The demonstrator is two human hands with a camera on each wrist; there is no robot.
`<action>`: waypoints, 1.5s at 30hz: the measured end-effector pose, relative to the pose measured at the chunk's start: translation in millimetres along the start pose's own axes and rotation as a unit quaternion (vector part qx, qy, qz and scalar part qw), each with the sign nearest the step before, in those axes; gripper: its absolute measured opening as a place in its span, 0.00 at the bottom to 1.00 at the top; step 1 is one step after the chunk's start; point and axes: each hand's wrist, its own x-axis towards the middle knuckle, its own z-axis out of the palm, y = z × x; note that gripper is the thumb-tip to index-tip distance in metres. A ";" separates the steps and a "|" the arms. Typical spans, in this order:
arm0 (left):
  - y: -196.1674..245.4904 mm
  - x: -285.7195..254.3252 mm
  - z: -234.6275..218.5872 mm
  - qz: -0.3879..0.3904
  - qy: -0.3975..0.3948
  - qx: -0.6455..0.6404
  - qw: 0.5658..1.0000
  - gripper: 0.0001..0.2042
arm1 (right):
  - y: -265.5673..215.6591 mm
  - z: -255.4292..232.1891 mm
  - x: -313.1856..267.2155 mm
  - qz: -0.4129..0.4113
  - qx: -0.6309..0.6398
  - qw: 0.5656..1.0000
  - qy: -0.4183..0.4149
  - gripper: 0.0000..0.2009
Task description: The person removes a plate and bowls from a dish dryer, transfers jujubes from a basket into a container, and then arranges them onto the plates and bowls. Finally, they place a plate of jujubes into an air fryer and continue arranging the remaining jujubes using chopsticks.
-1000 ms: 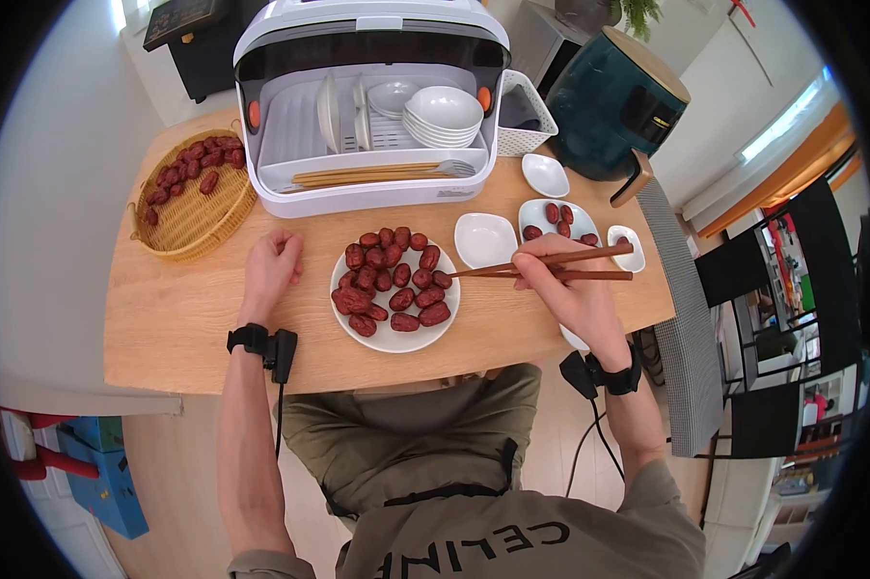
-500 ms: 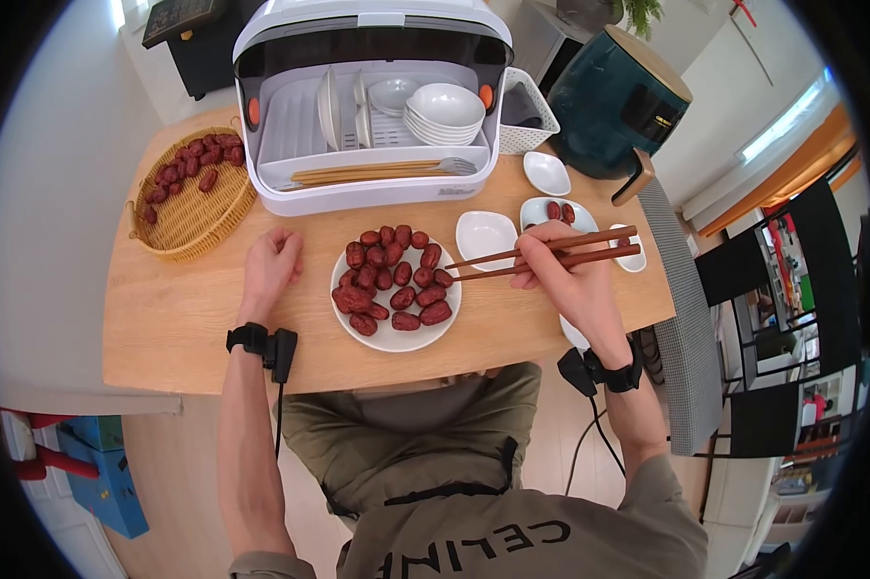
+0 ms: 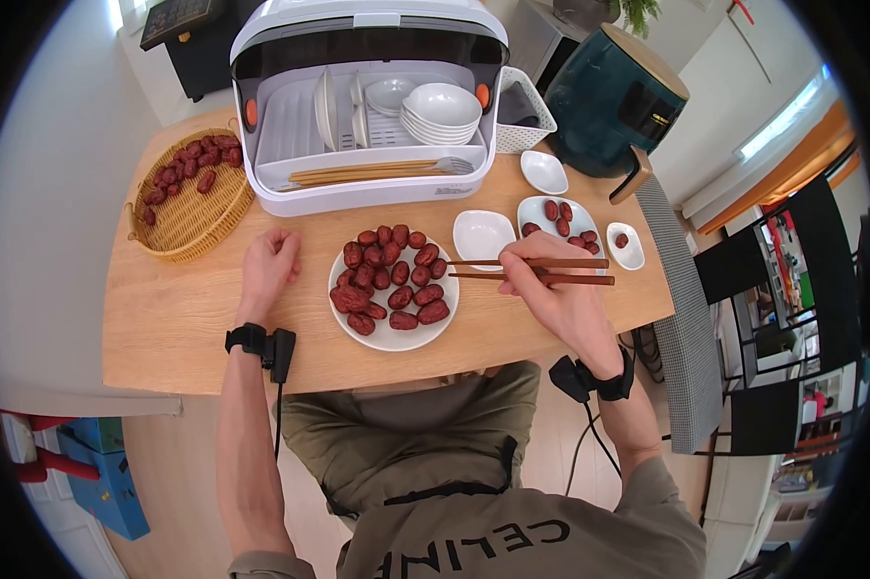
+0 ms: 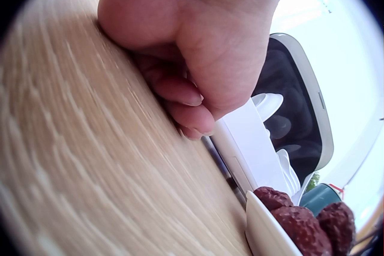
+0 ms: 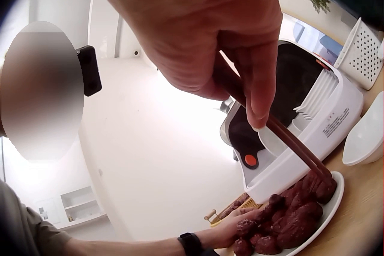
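Observation:
Brown chopsticks (image 3: 551,262) are held in my right hand (image 3: 556,299), their tips slightly apart at a red date (image 3: 438,268) on the right rim of a round white plate (image 3: 396,340). Several wrinkled dates are heaped on this plate; in the right wrist view the chopsticks (image 5: 294,145) reach down to a date (image 5: 326,190) at the heap's edge. My left hand (image 3: 271,265) rests on the table left of the plate, fingers loosely curled with nothing in them. The left wrist view has its fingertips (image 4: 195,118) low against the wood.
A wicker basket (image 3: 189,227) with dates lies at the left. Behind the plate stands a white dish cabinet (image 3: 358,200). Right of the plate are an empty white dish (image 3: 484,239), a plate (image 3: 534,207) with several dates and a small dish (image 3: 628,256) with one. An air fryer (image 3: 609,106) stands behind.
The chopstick tips spread apart, then came a little closer together. The date at the plate's right rim has shifted slightly toward the back. My right hand moved slightly left and nearer my body; the left stayed still.

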 end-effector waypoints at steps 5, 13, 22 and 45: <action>-0.6 0.7 -0.6 0.006 0.000 0.009 1.000 0.13 | -0.3 5.1 -0.9 -0.005 0.005 1.000 0.003 0.05; 0.2 0.2 0.0 0.012 0.000 0.005 1.000 0.13 | 10.9 8.2 0.9 0.003 -0.013 1.000 -0.007 0.06; -0.2 0.1 -0.3 0.007 -0.002 0.002 1.000 0.13 | 14.1 6.7 -2.2 0.027 0.009 1.000 0.000 0.08; -5.4 2.9 -0.1 0.010 -0.006 -0.003 1.000 0.12 | 3.8 -25.0 -9.6 0.051 0.083 0.992 0.084 0.07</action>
